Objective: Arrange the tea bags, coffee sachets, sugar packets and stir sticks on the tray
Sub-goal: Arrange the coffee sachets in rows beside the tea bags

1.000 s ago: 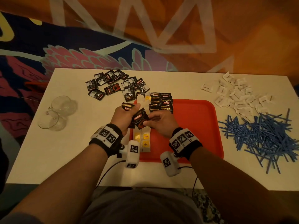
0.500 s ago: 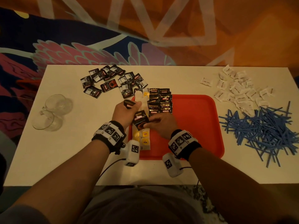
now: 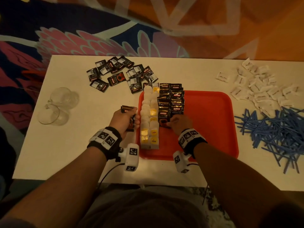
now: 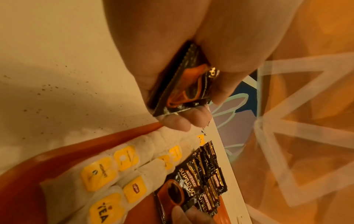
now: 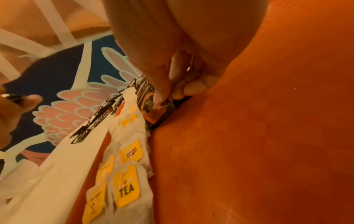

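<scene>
Black sachets [image 4: 184,84] sit half-hidden in the left hand [image 3: 124,120], fingers clamped round them beside the red tray [image 3: 212,122]; right hand [image 3: 180,123] pinches a "KOPIKO SUPREMO" coffee sachet [image 3: 164,120] onto the tray, beside tea bags [image 3: 149,125] tagged "TEA"; other labels are unreadable.

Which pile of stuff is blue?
The stir sticks, heaped on the table right of the red tray. The sugar packets behind them are white, the loose coffee sachets black.

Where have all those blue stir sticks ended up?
In the head view, the blue stir sticks lie in a loose heap on the white table, right of the red tray and just below the white sugar packets.
</scene>
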Action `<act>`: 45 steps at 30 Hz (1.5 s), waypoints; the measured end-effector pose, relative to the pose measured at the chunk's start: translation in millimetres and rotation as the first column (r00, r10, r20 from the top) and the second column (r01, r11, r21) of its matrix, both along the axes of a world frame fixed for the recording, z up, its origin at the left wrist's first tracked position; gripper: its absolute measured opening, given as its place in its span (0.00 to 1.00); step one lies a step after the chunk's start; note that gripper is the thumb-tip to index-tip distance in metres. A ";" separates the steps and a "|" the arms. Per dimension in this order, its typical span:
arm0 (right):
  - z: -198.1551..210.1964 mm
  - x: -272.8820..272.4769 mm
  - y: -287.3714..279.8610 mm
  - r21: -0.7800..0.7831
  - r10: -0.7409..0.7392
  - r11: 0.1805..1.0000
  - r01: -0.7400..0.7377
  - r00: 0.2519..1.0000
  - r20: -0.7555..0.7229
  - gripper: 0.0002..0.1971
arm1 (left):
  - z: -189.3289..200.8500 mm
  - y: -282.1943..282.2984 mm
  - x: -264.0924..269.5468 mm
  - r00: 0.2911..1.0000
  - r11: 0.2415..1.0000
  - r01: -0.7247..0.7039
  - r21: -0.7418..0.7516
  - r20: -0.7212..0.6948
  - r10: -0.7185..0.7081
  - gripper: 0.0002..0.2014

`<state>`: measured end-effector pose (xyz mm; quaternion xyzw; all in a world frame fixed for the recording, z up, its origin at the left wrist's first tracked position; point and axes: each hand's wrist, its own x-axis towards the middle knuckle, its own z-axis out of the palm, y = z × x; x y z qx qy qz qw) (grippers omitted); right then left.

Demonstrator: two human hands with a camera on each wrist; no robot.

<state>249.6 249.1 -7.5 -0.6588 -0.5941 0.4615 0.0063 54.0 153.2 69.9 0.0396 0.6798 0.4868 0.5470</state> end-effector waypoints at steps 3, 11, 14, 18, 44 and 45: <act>-4.5 -2.4 0.2 0.018 0.007 1.000 -0.008 0.999 0.039 0.06 | -2.7 -3.4 -3.1 1.000 1.000 -0.018 -0.017 0.010 0.018 0.05; -9.0 -2.8 0.1 0.055 0.033 0.998 -0.040 0.990 0.134 0.08 | -11.2 -8.1 -8.7 1.000 0.999 -0.020 -0.033 -0.009 0.020 0.06; -8.4 -1.9 -0.6 0.053 0.001 0.999 -0.009 0.989 0.147 0.10 | -12.7 -9.1 -9.0 1.000 0.999 -0.013 -0.030 0.027 0.014 0.08; -2.0 1.2 -2.3 0.048 -0.027 0.999 0.020 0.988 0.152 0.11 | -10.7 -6.6 -7.5 0.999 0.999 -0.017 -0.029 0.045 0.018 0.12; 102.6 -20.0 -18.4 0.175 0.170 0.981 -0.088 0.823 -0.542 0.08 | 48.1 36.5 33.2 0.999 0.982 -0.009 0.188 0.054 -0.001 0.05; 103.2 -19.3 -18.3 0.193 0.187 0.977 -0.095 0.821 -0.539 0.10 | 50.3 35.4 33.8 0.997 0.982 -0.008 0.188 0.073 -0.006 0.05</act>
